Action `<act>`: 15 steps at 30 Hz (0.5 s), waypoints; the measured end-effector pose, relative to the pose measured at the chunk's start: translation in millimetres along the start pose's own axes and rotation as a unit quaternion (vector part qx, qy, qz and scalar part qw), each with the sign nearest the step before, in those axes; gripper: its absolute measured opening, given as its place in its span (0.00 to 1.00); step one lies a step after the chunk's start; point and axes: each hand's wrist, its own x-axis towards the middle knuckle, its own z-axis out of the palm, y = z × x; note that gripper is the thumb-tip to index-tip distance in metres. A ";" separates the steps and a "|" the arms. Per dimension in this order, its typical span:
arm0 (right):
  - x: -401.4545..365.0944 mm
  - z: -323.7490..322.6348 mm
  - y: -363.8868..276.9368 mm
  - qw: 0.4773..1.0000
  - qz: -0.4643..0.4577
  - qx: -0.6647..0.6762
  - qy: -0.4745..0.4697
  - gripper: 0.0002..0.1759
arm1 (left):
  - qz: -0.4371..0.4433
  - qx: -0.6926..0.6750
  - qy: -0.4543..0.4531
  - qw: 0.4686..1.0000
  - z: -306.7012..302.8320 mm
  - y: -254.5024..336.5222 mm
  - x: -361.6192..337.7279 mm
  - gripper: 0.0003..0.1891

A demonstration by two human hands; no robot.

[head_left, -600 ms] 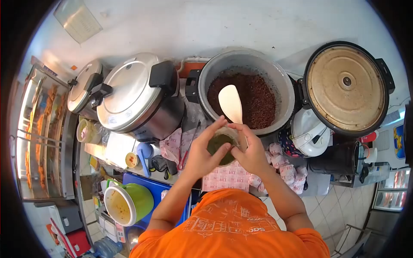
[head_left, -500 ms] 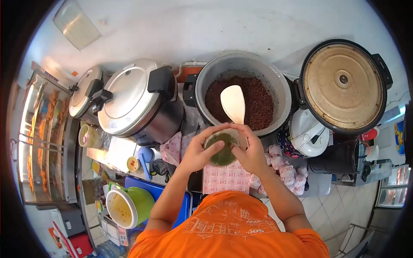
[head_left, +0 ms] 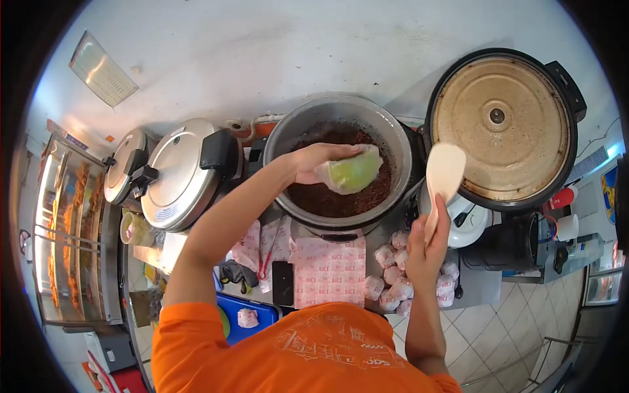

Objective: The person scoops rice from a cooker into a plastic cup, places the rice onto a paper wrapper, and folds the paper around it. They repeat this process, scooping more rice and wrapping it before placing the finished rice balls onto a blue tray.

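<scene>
My left hand [head_left: 309, 164] is closed around a small green bowl [head_left: 356, 172] with a whitish, film-like edge, tilted over a large open rice cooker pot [head_left: 388, 124]. Dark reddish-brown rice [head_left: 311, 198] lies in the pot, partly hidden by the bowl and my arm. My right hand [head_left: 424, 254] grips the handle of a pale rice paddle [head_left: 446, 168], blade upward, to the right of the pot. Below the pot lies pink-and-white printed wrapping paper [head_left: 327, 268]. Several round paper-wrapped bundles [head_left: 398, 287] sit beside it, near my right forearm.
The cooker's brown-stained open lid [head_left: 501, 147] stands at right, above a white appliance [head_left: 473, 226]. Two shut rice cookers [head_left: 183, 170] are on the left. A black phone [head_left: 283, 283] and red-handled tongs [head_left: 265, 263] lie by the paper. A blue tray [head_left: 239, 313] holds one bundle.
My hands have parted. The bowl, earlier between both hands in front of the pot, is now tilted over it in my left hand. My right hand has moved right with the paddle.
</scene>
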 end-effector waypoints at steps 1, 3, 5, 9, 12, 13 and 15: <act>-8.8 -11.9 7.5 1.000 0.000 -0.001 0.001 0.29 | 0.007 -0.017 -0.071 0.997 -9.8 -7.7 20.6 0.20; -27.5 -30.8 29.9 0.991 -0.078 -0.112 0.015 0.30 | 0.016 -0.047 -0.214 0.976 -21.6 -17.2 54.9 0.21; -45.6 -43.4 44.3 0.992 -0.070 -0.104 0.014 0.30 | 0.000 0.007 -0.146 0.989 -7.4 -6.8 60.6 0.21; -70.1 -59.6 49.2 0.997 0.032 -0.073 0.000 0.29 | -0.097 -0.090 -0.008 0.991 -38.8 -6.1 97.6 0.22; -82.0 -72.8 67.1 0.994 0.107 -0.035 0.015 0.28 | -0.054 0.387 0.196 0.899 -69.6 -16.1 118.3 0.28; -79.4 -73.3 65.8 0.993 0.109 -0.033 0.013 0.28 | -0.057 0.387 0.199 0.899 -65.5 -19.3 119.7 0.28; -71.1 -71.5 60.2 0.995 0.093 -0.044 0.017 0.26 | 0.067 0.636 0.362 0.679 -49.9 -29.2 126.7 0.25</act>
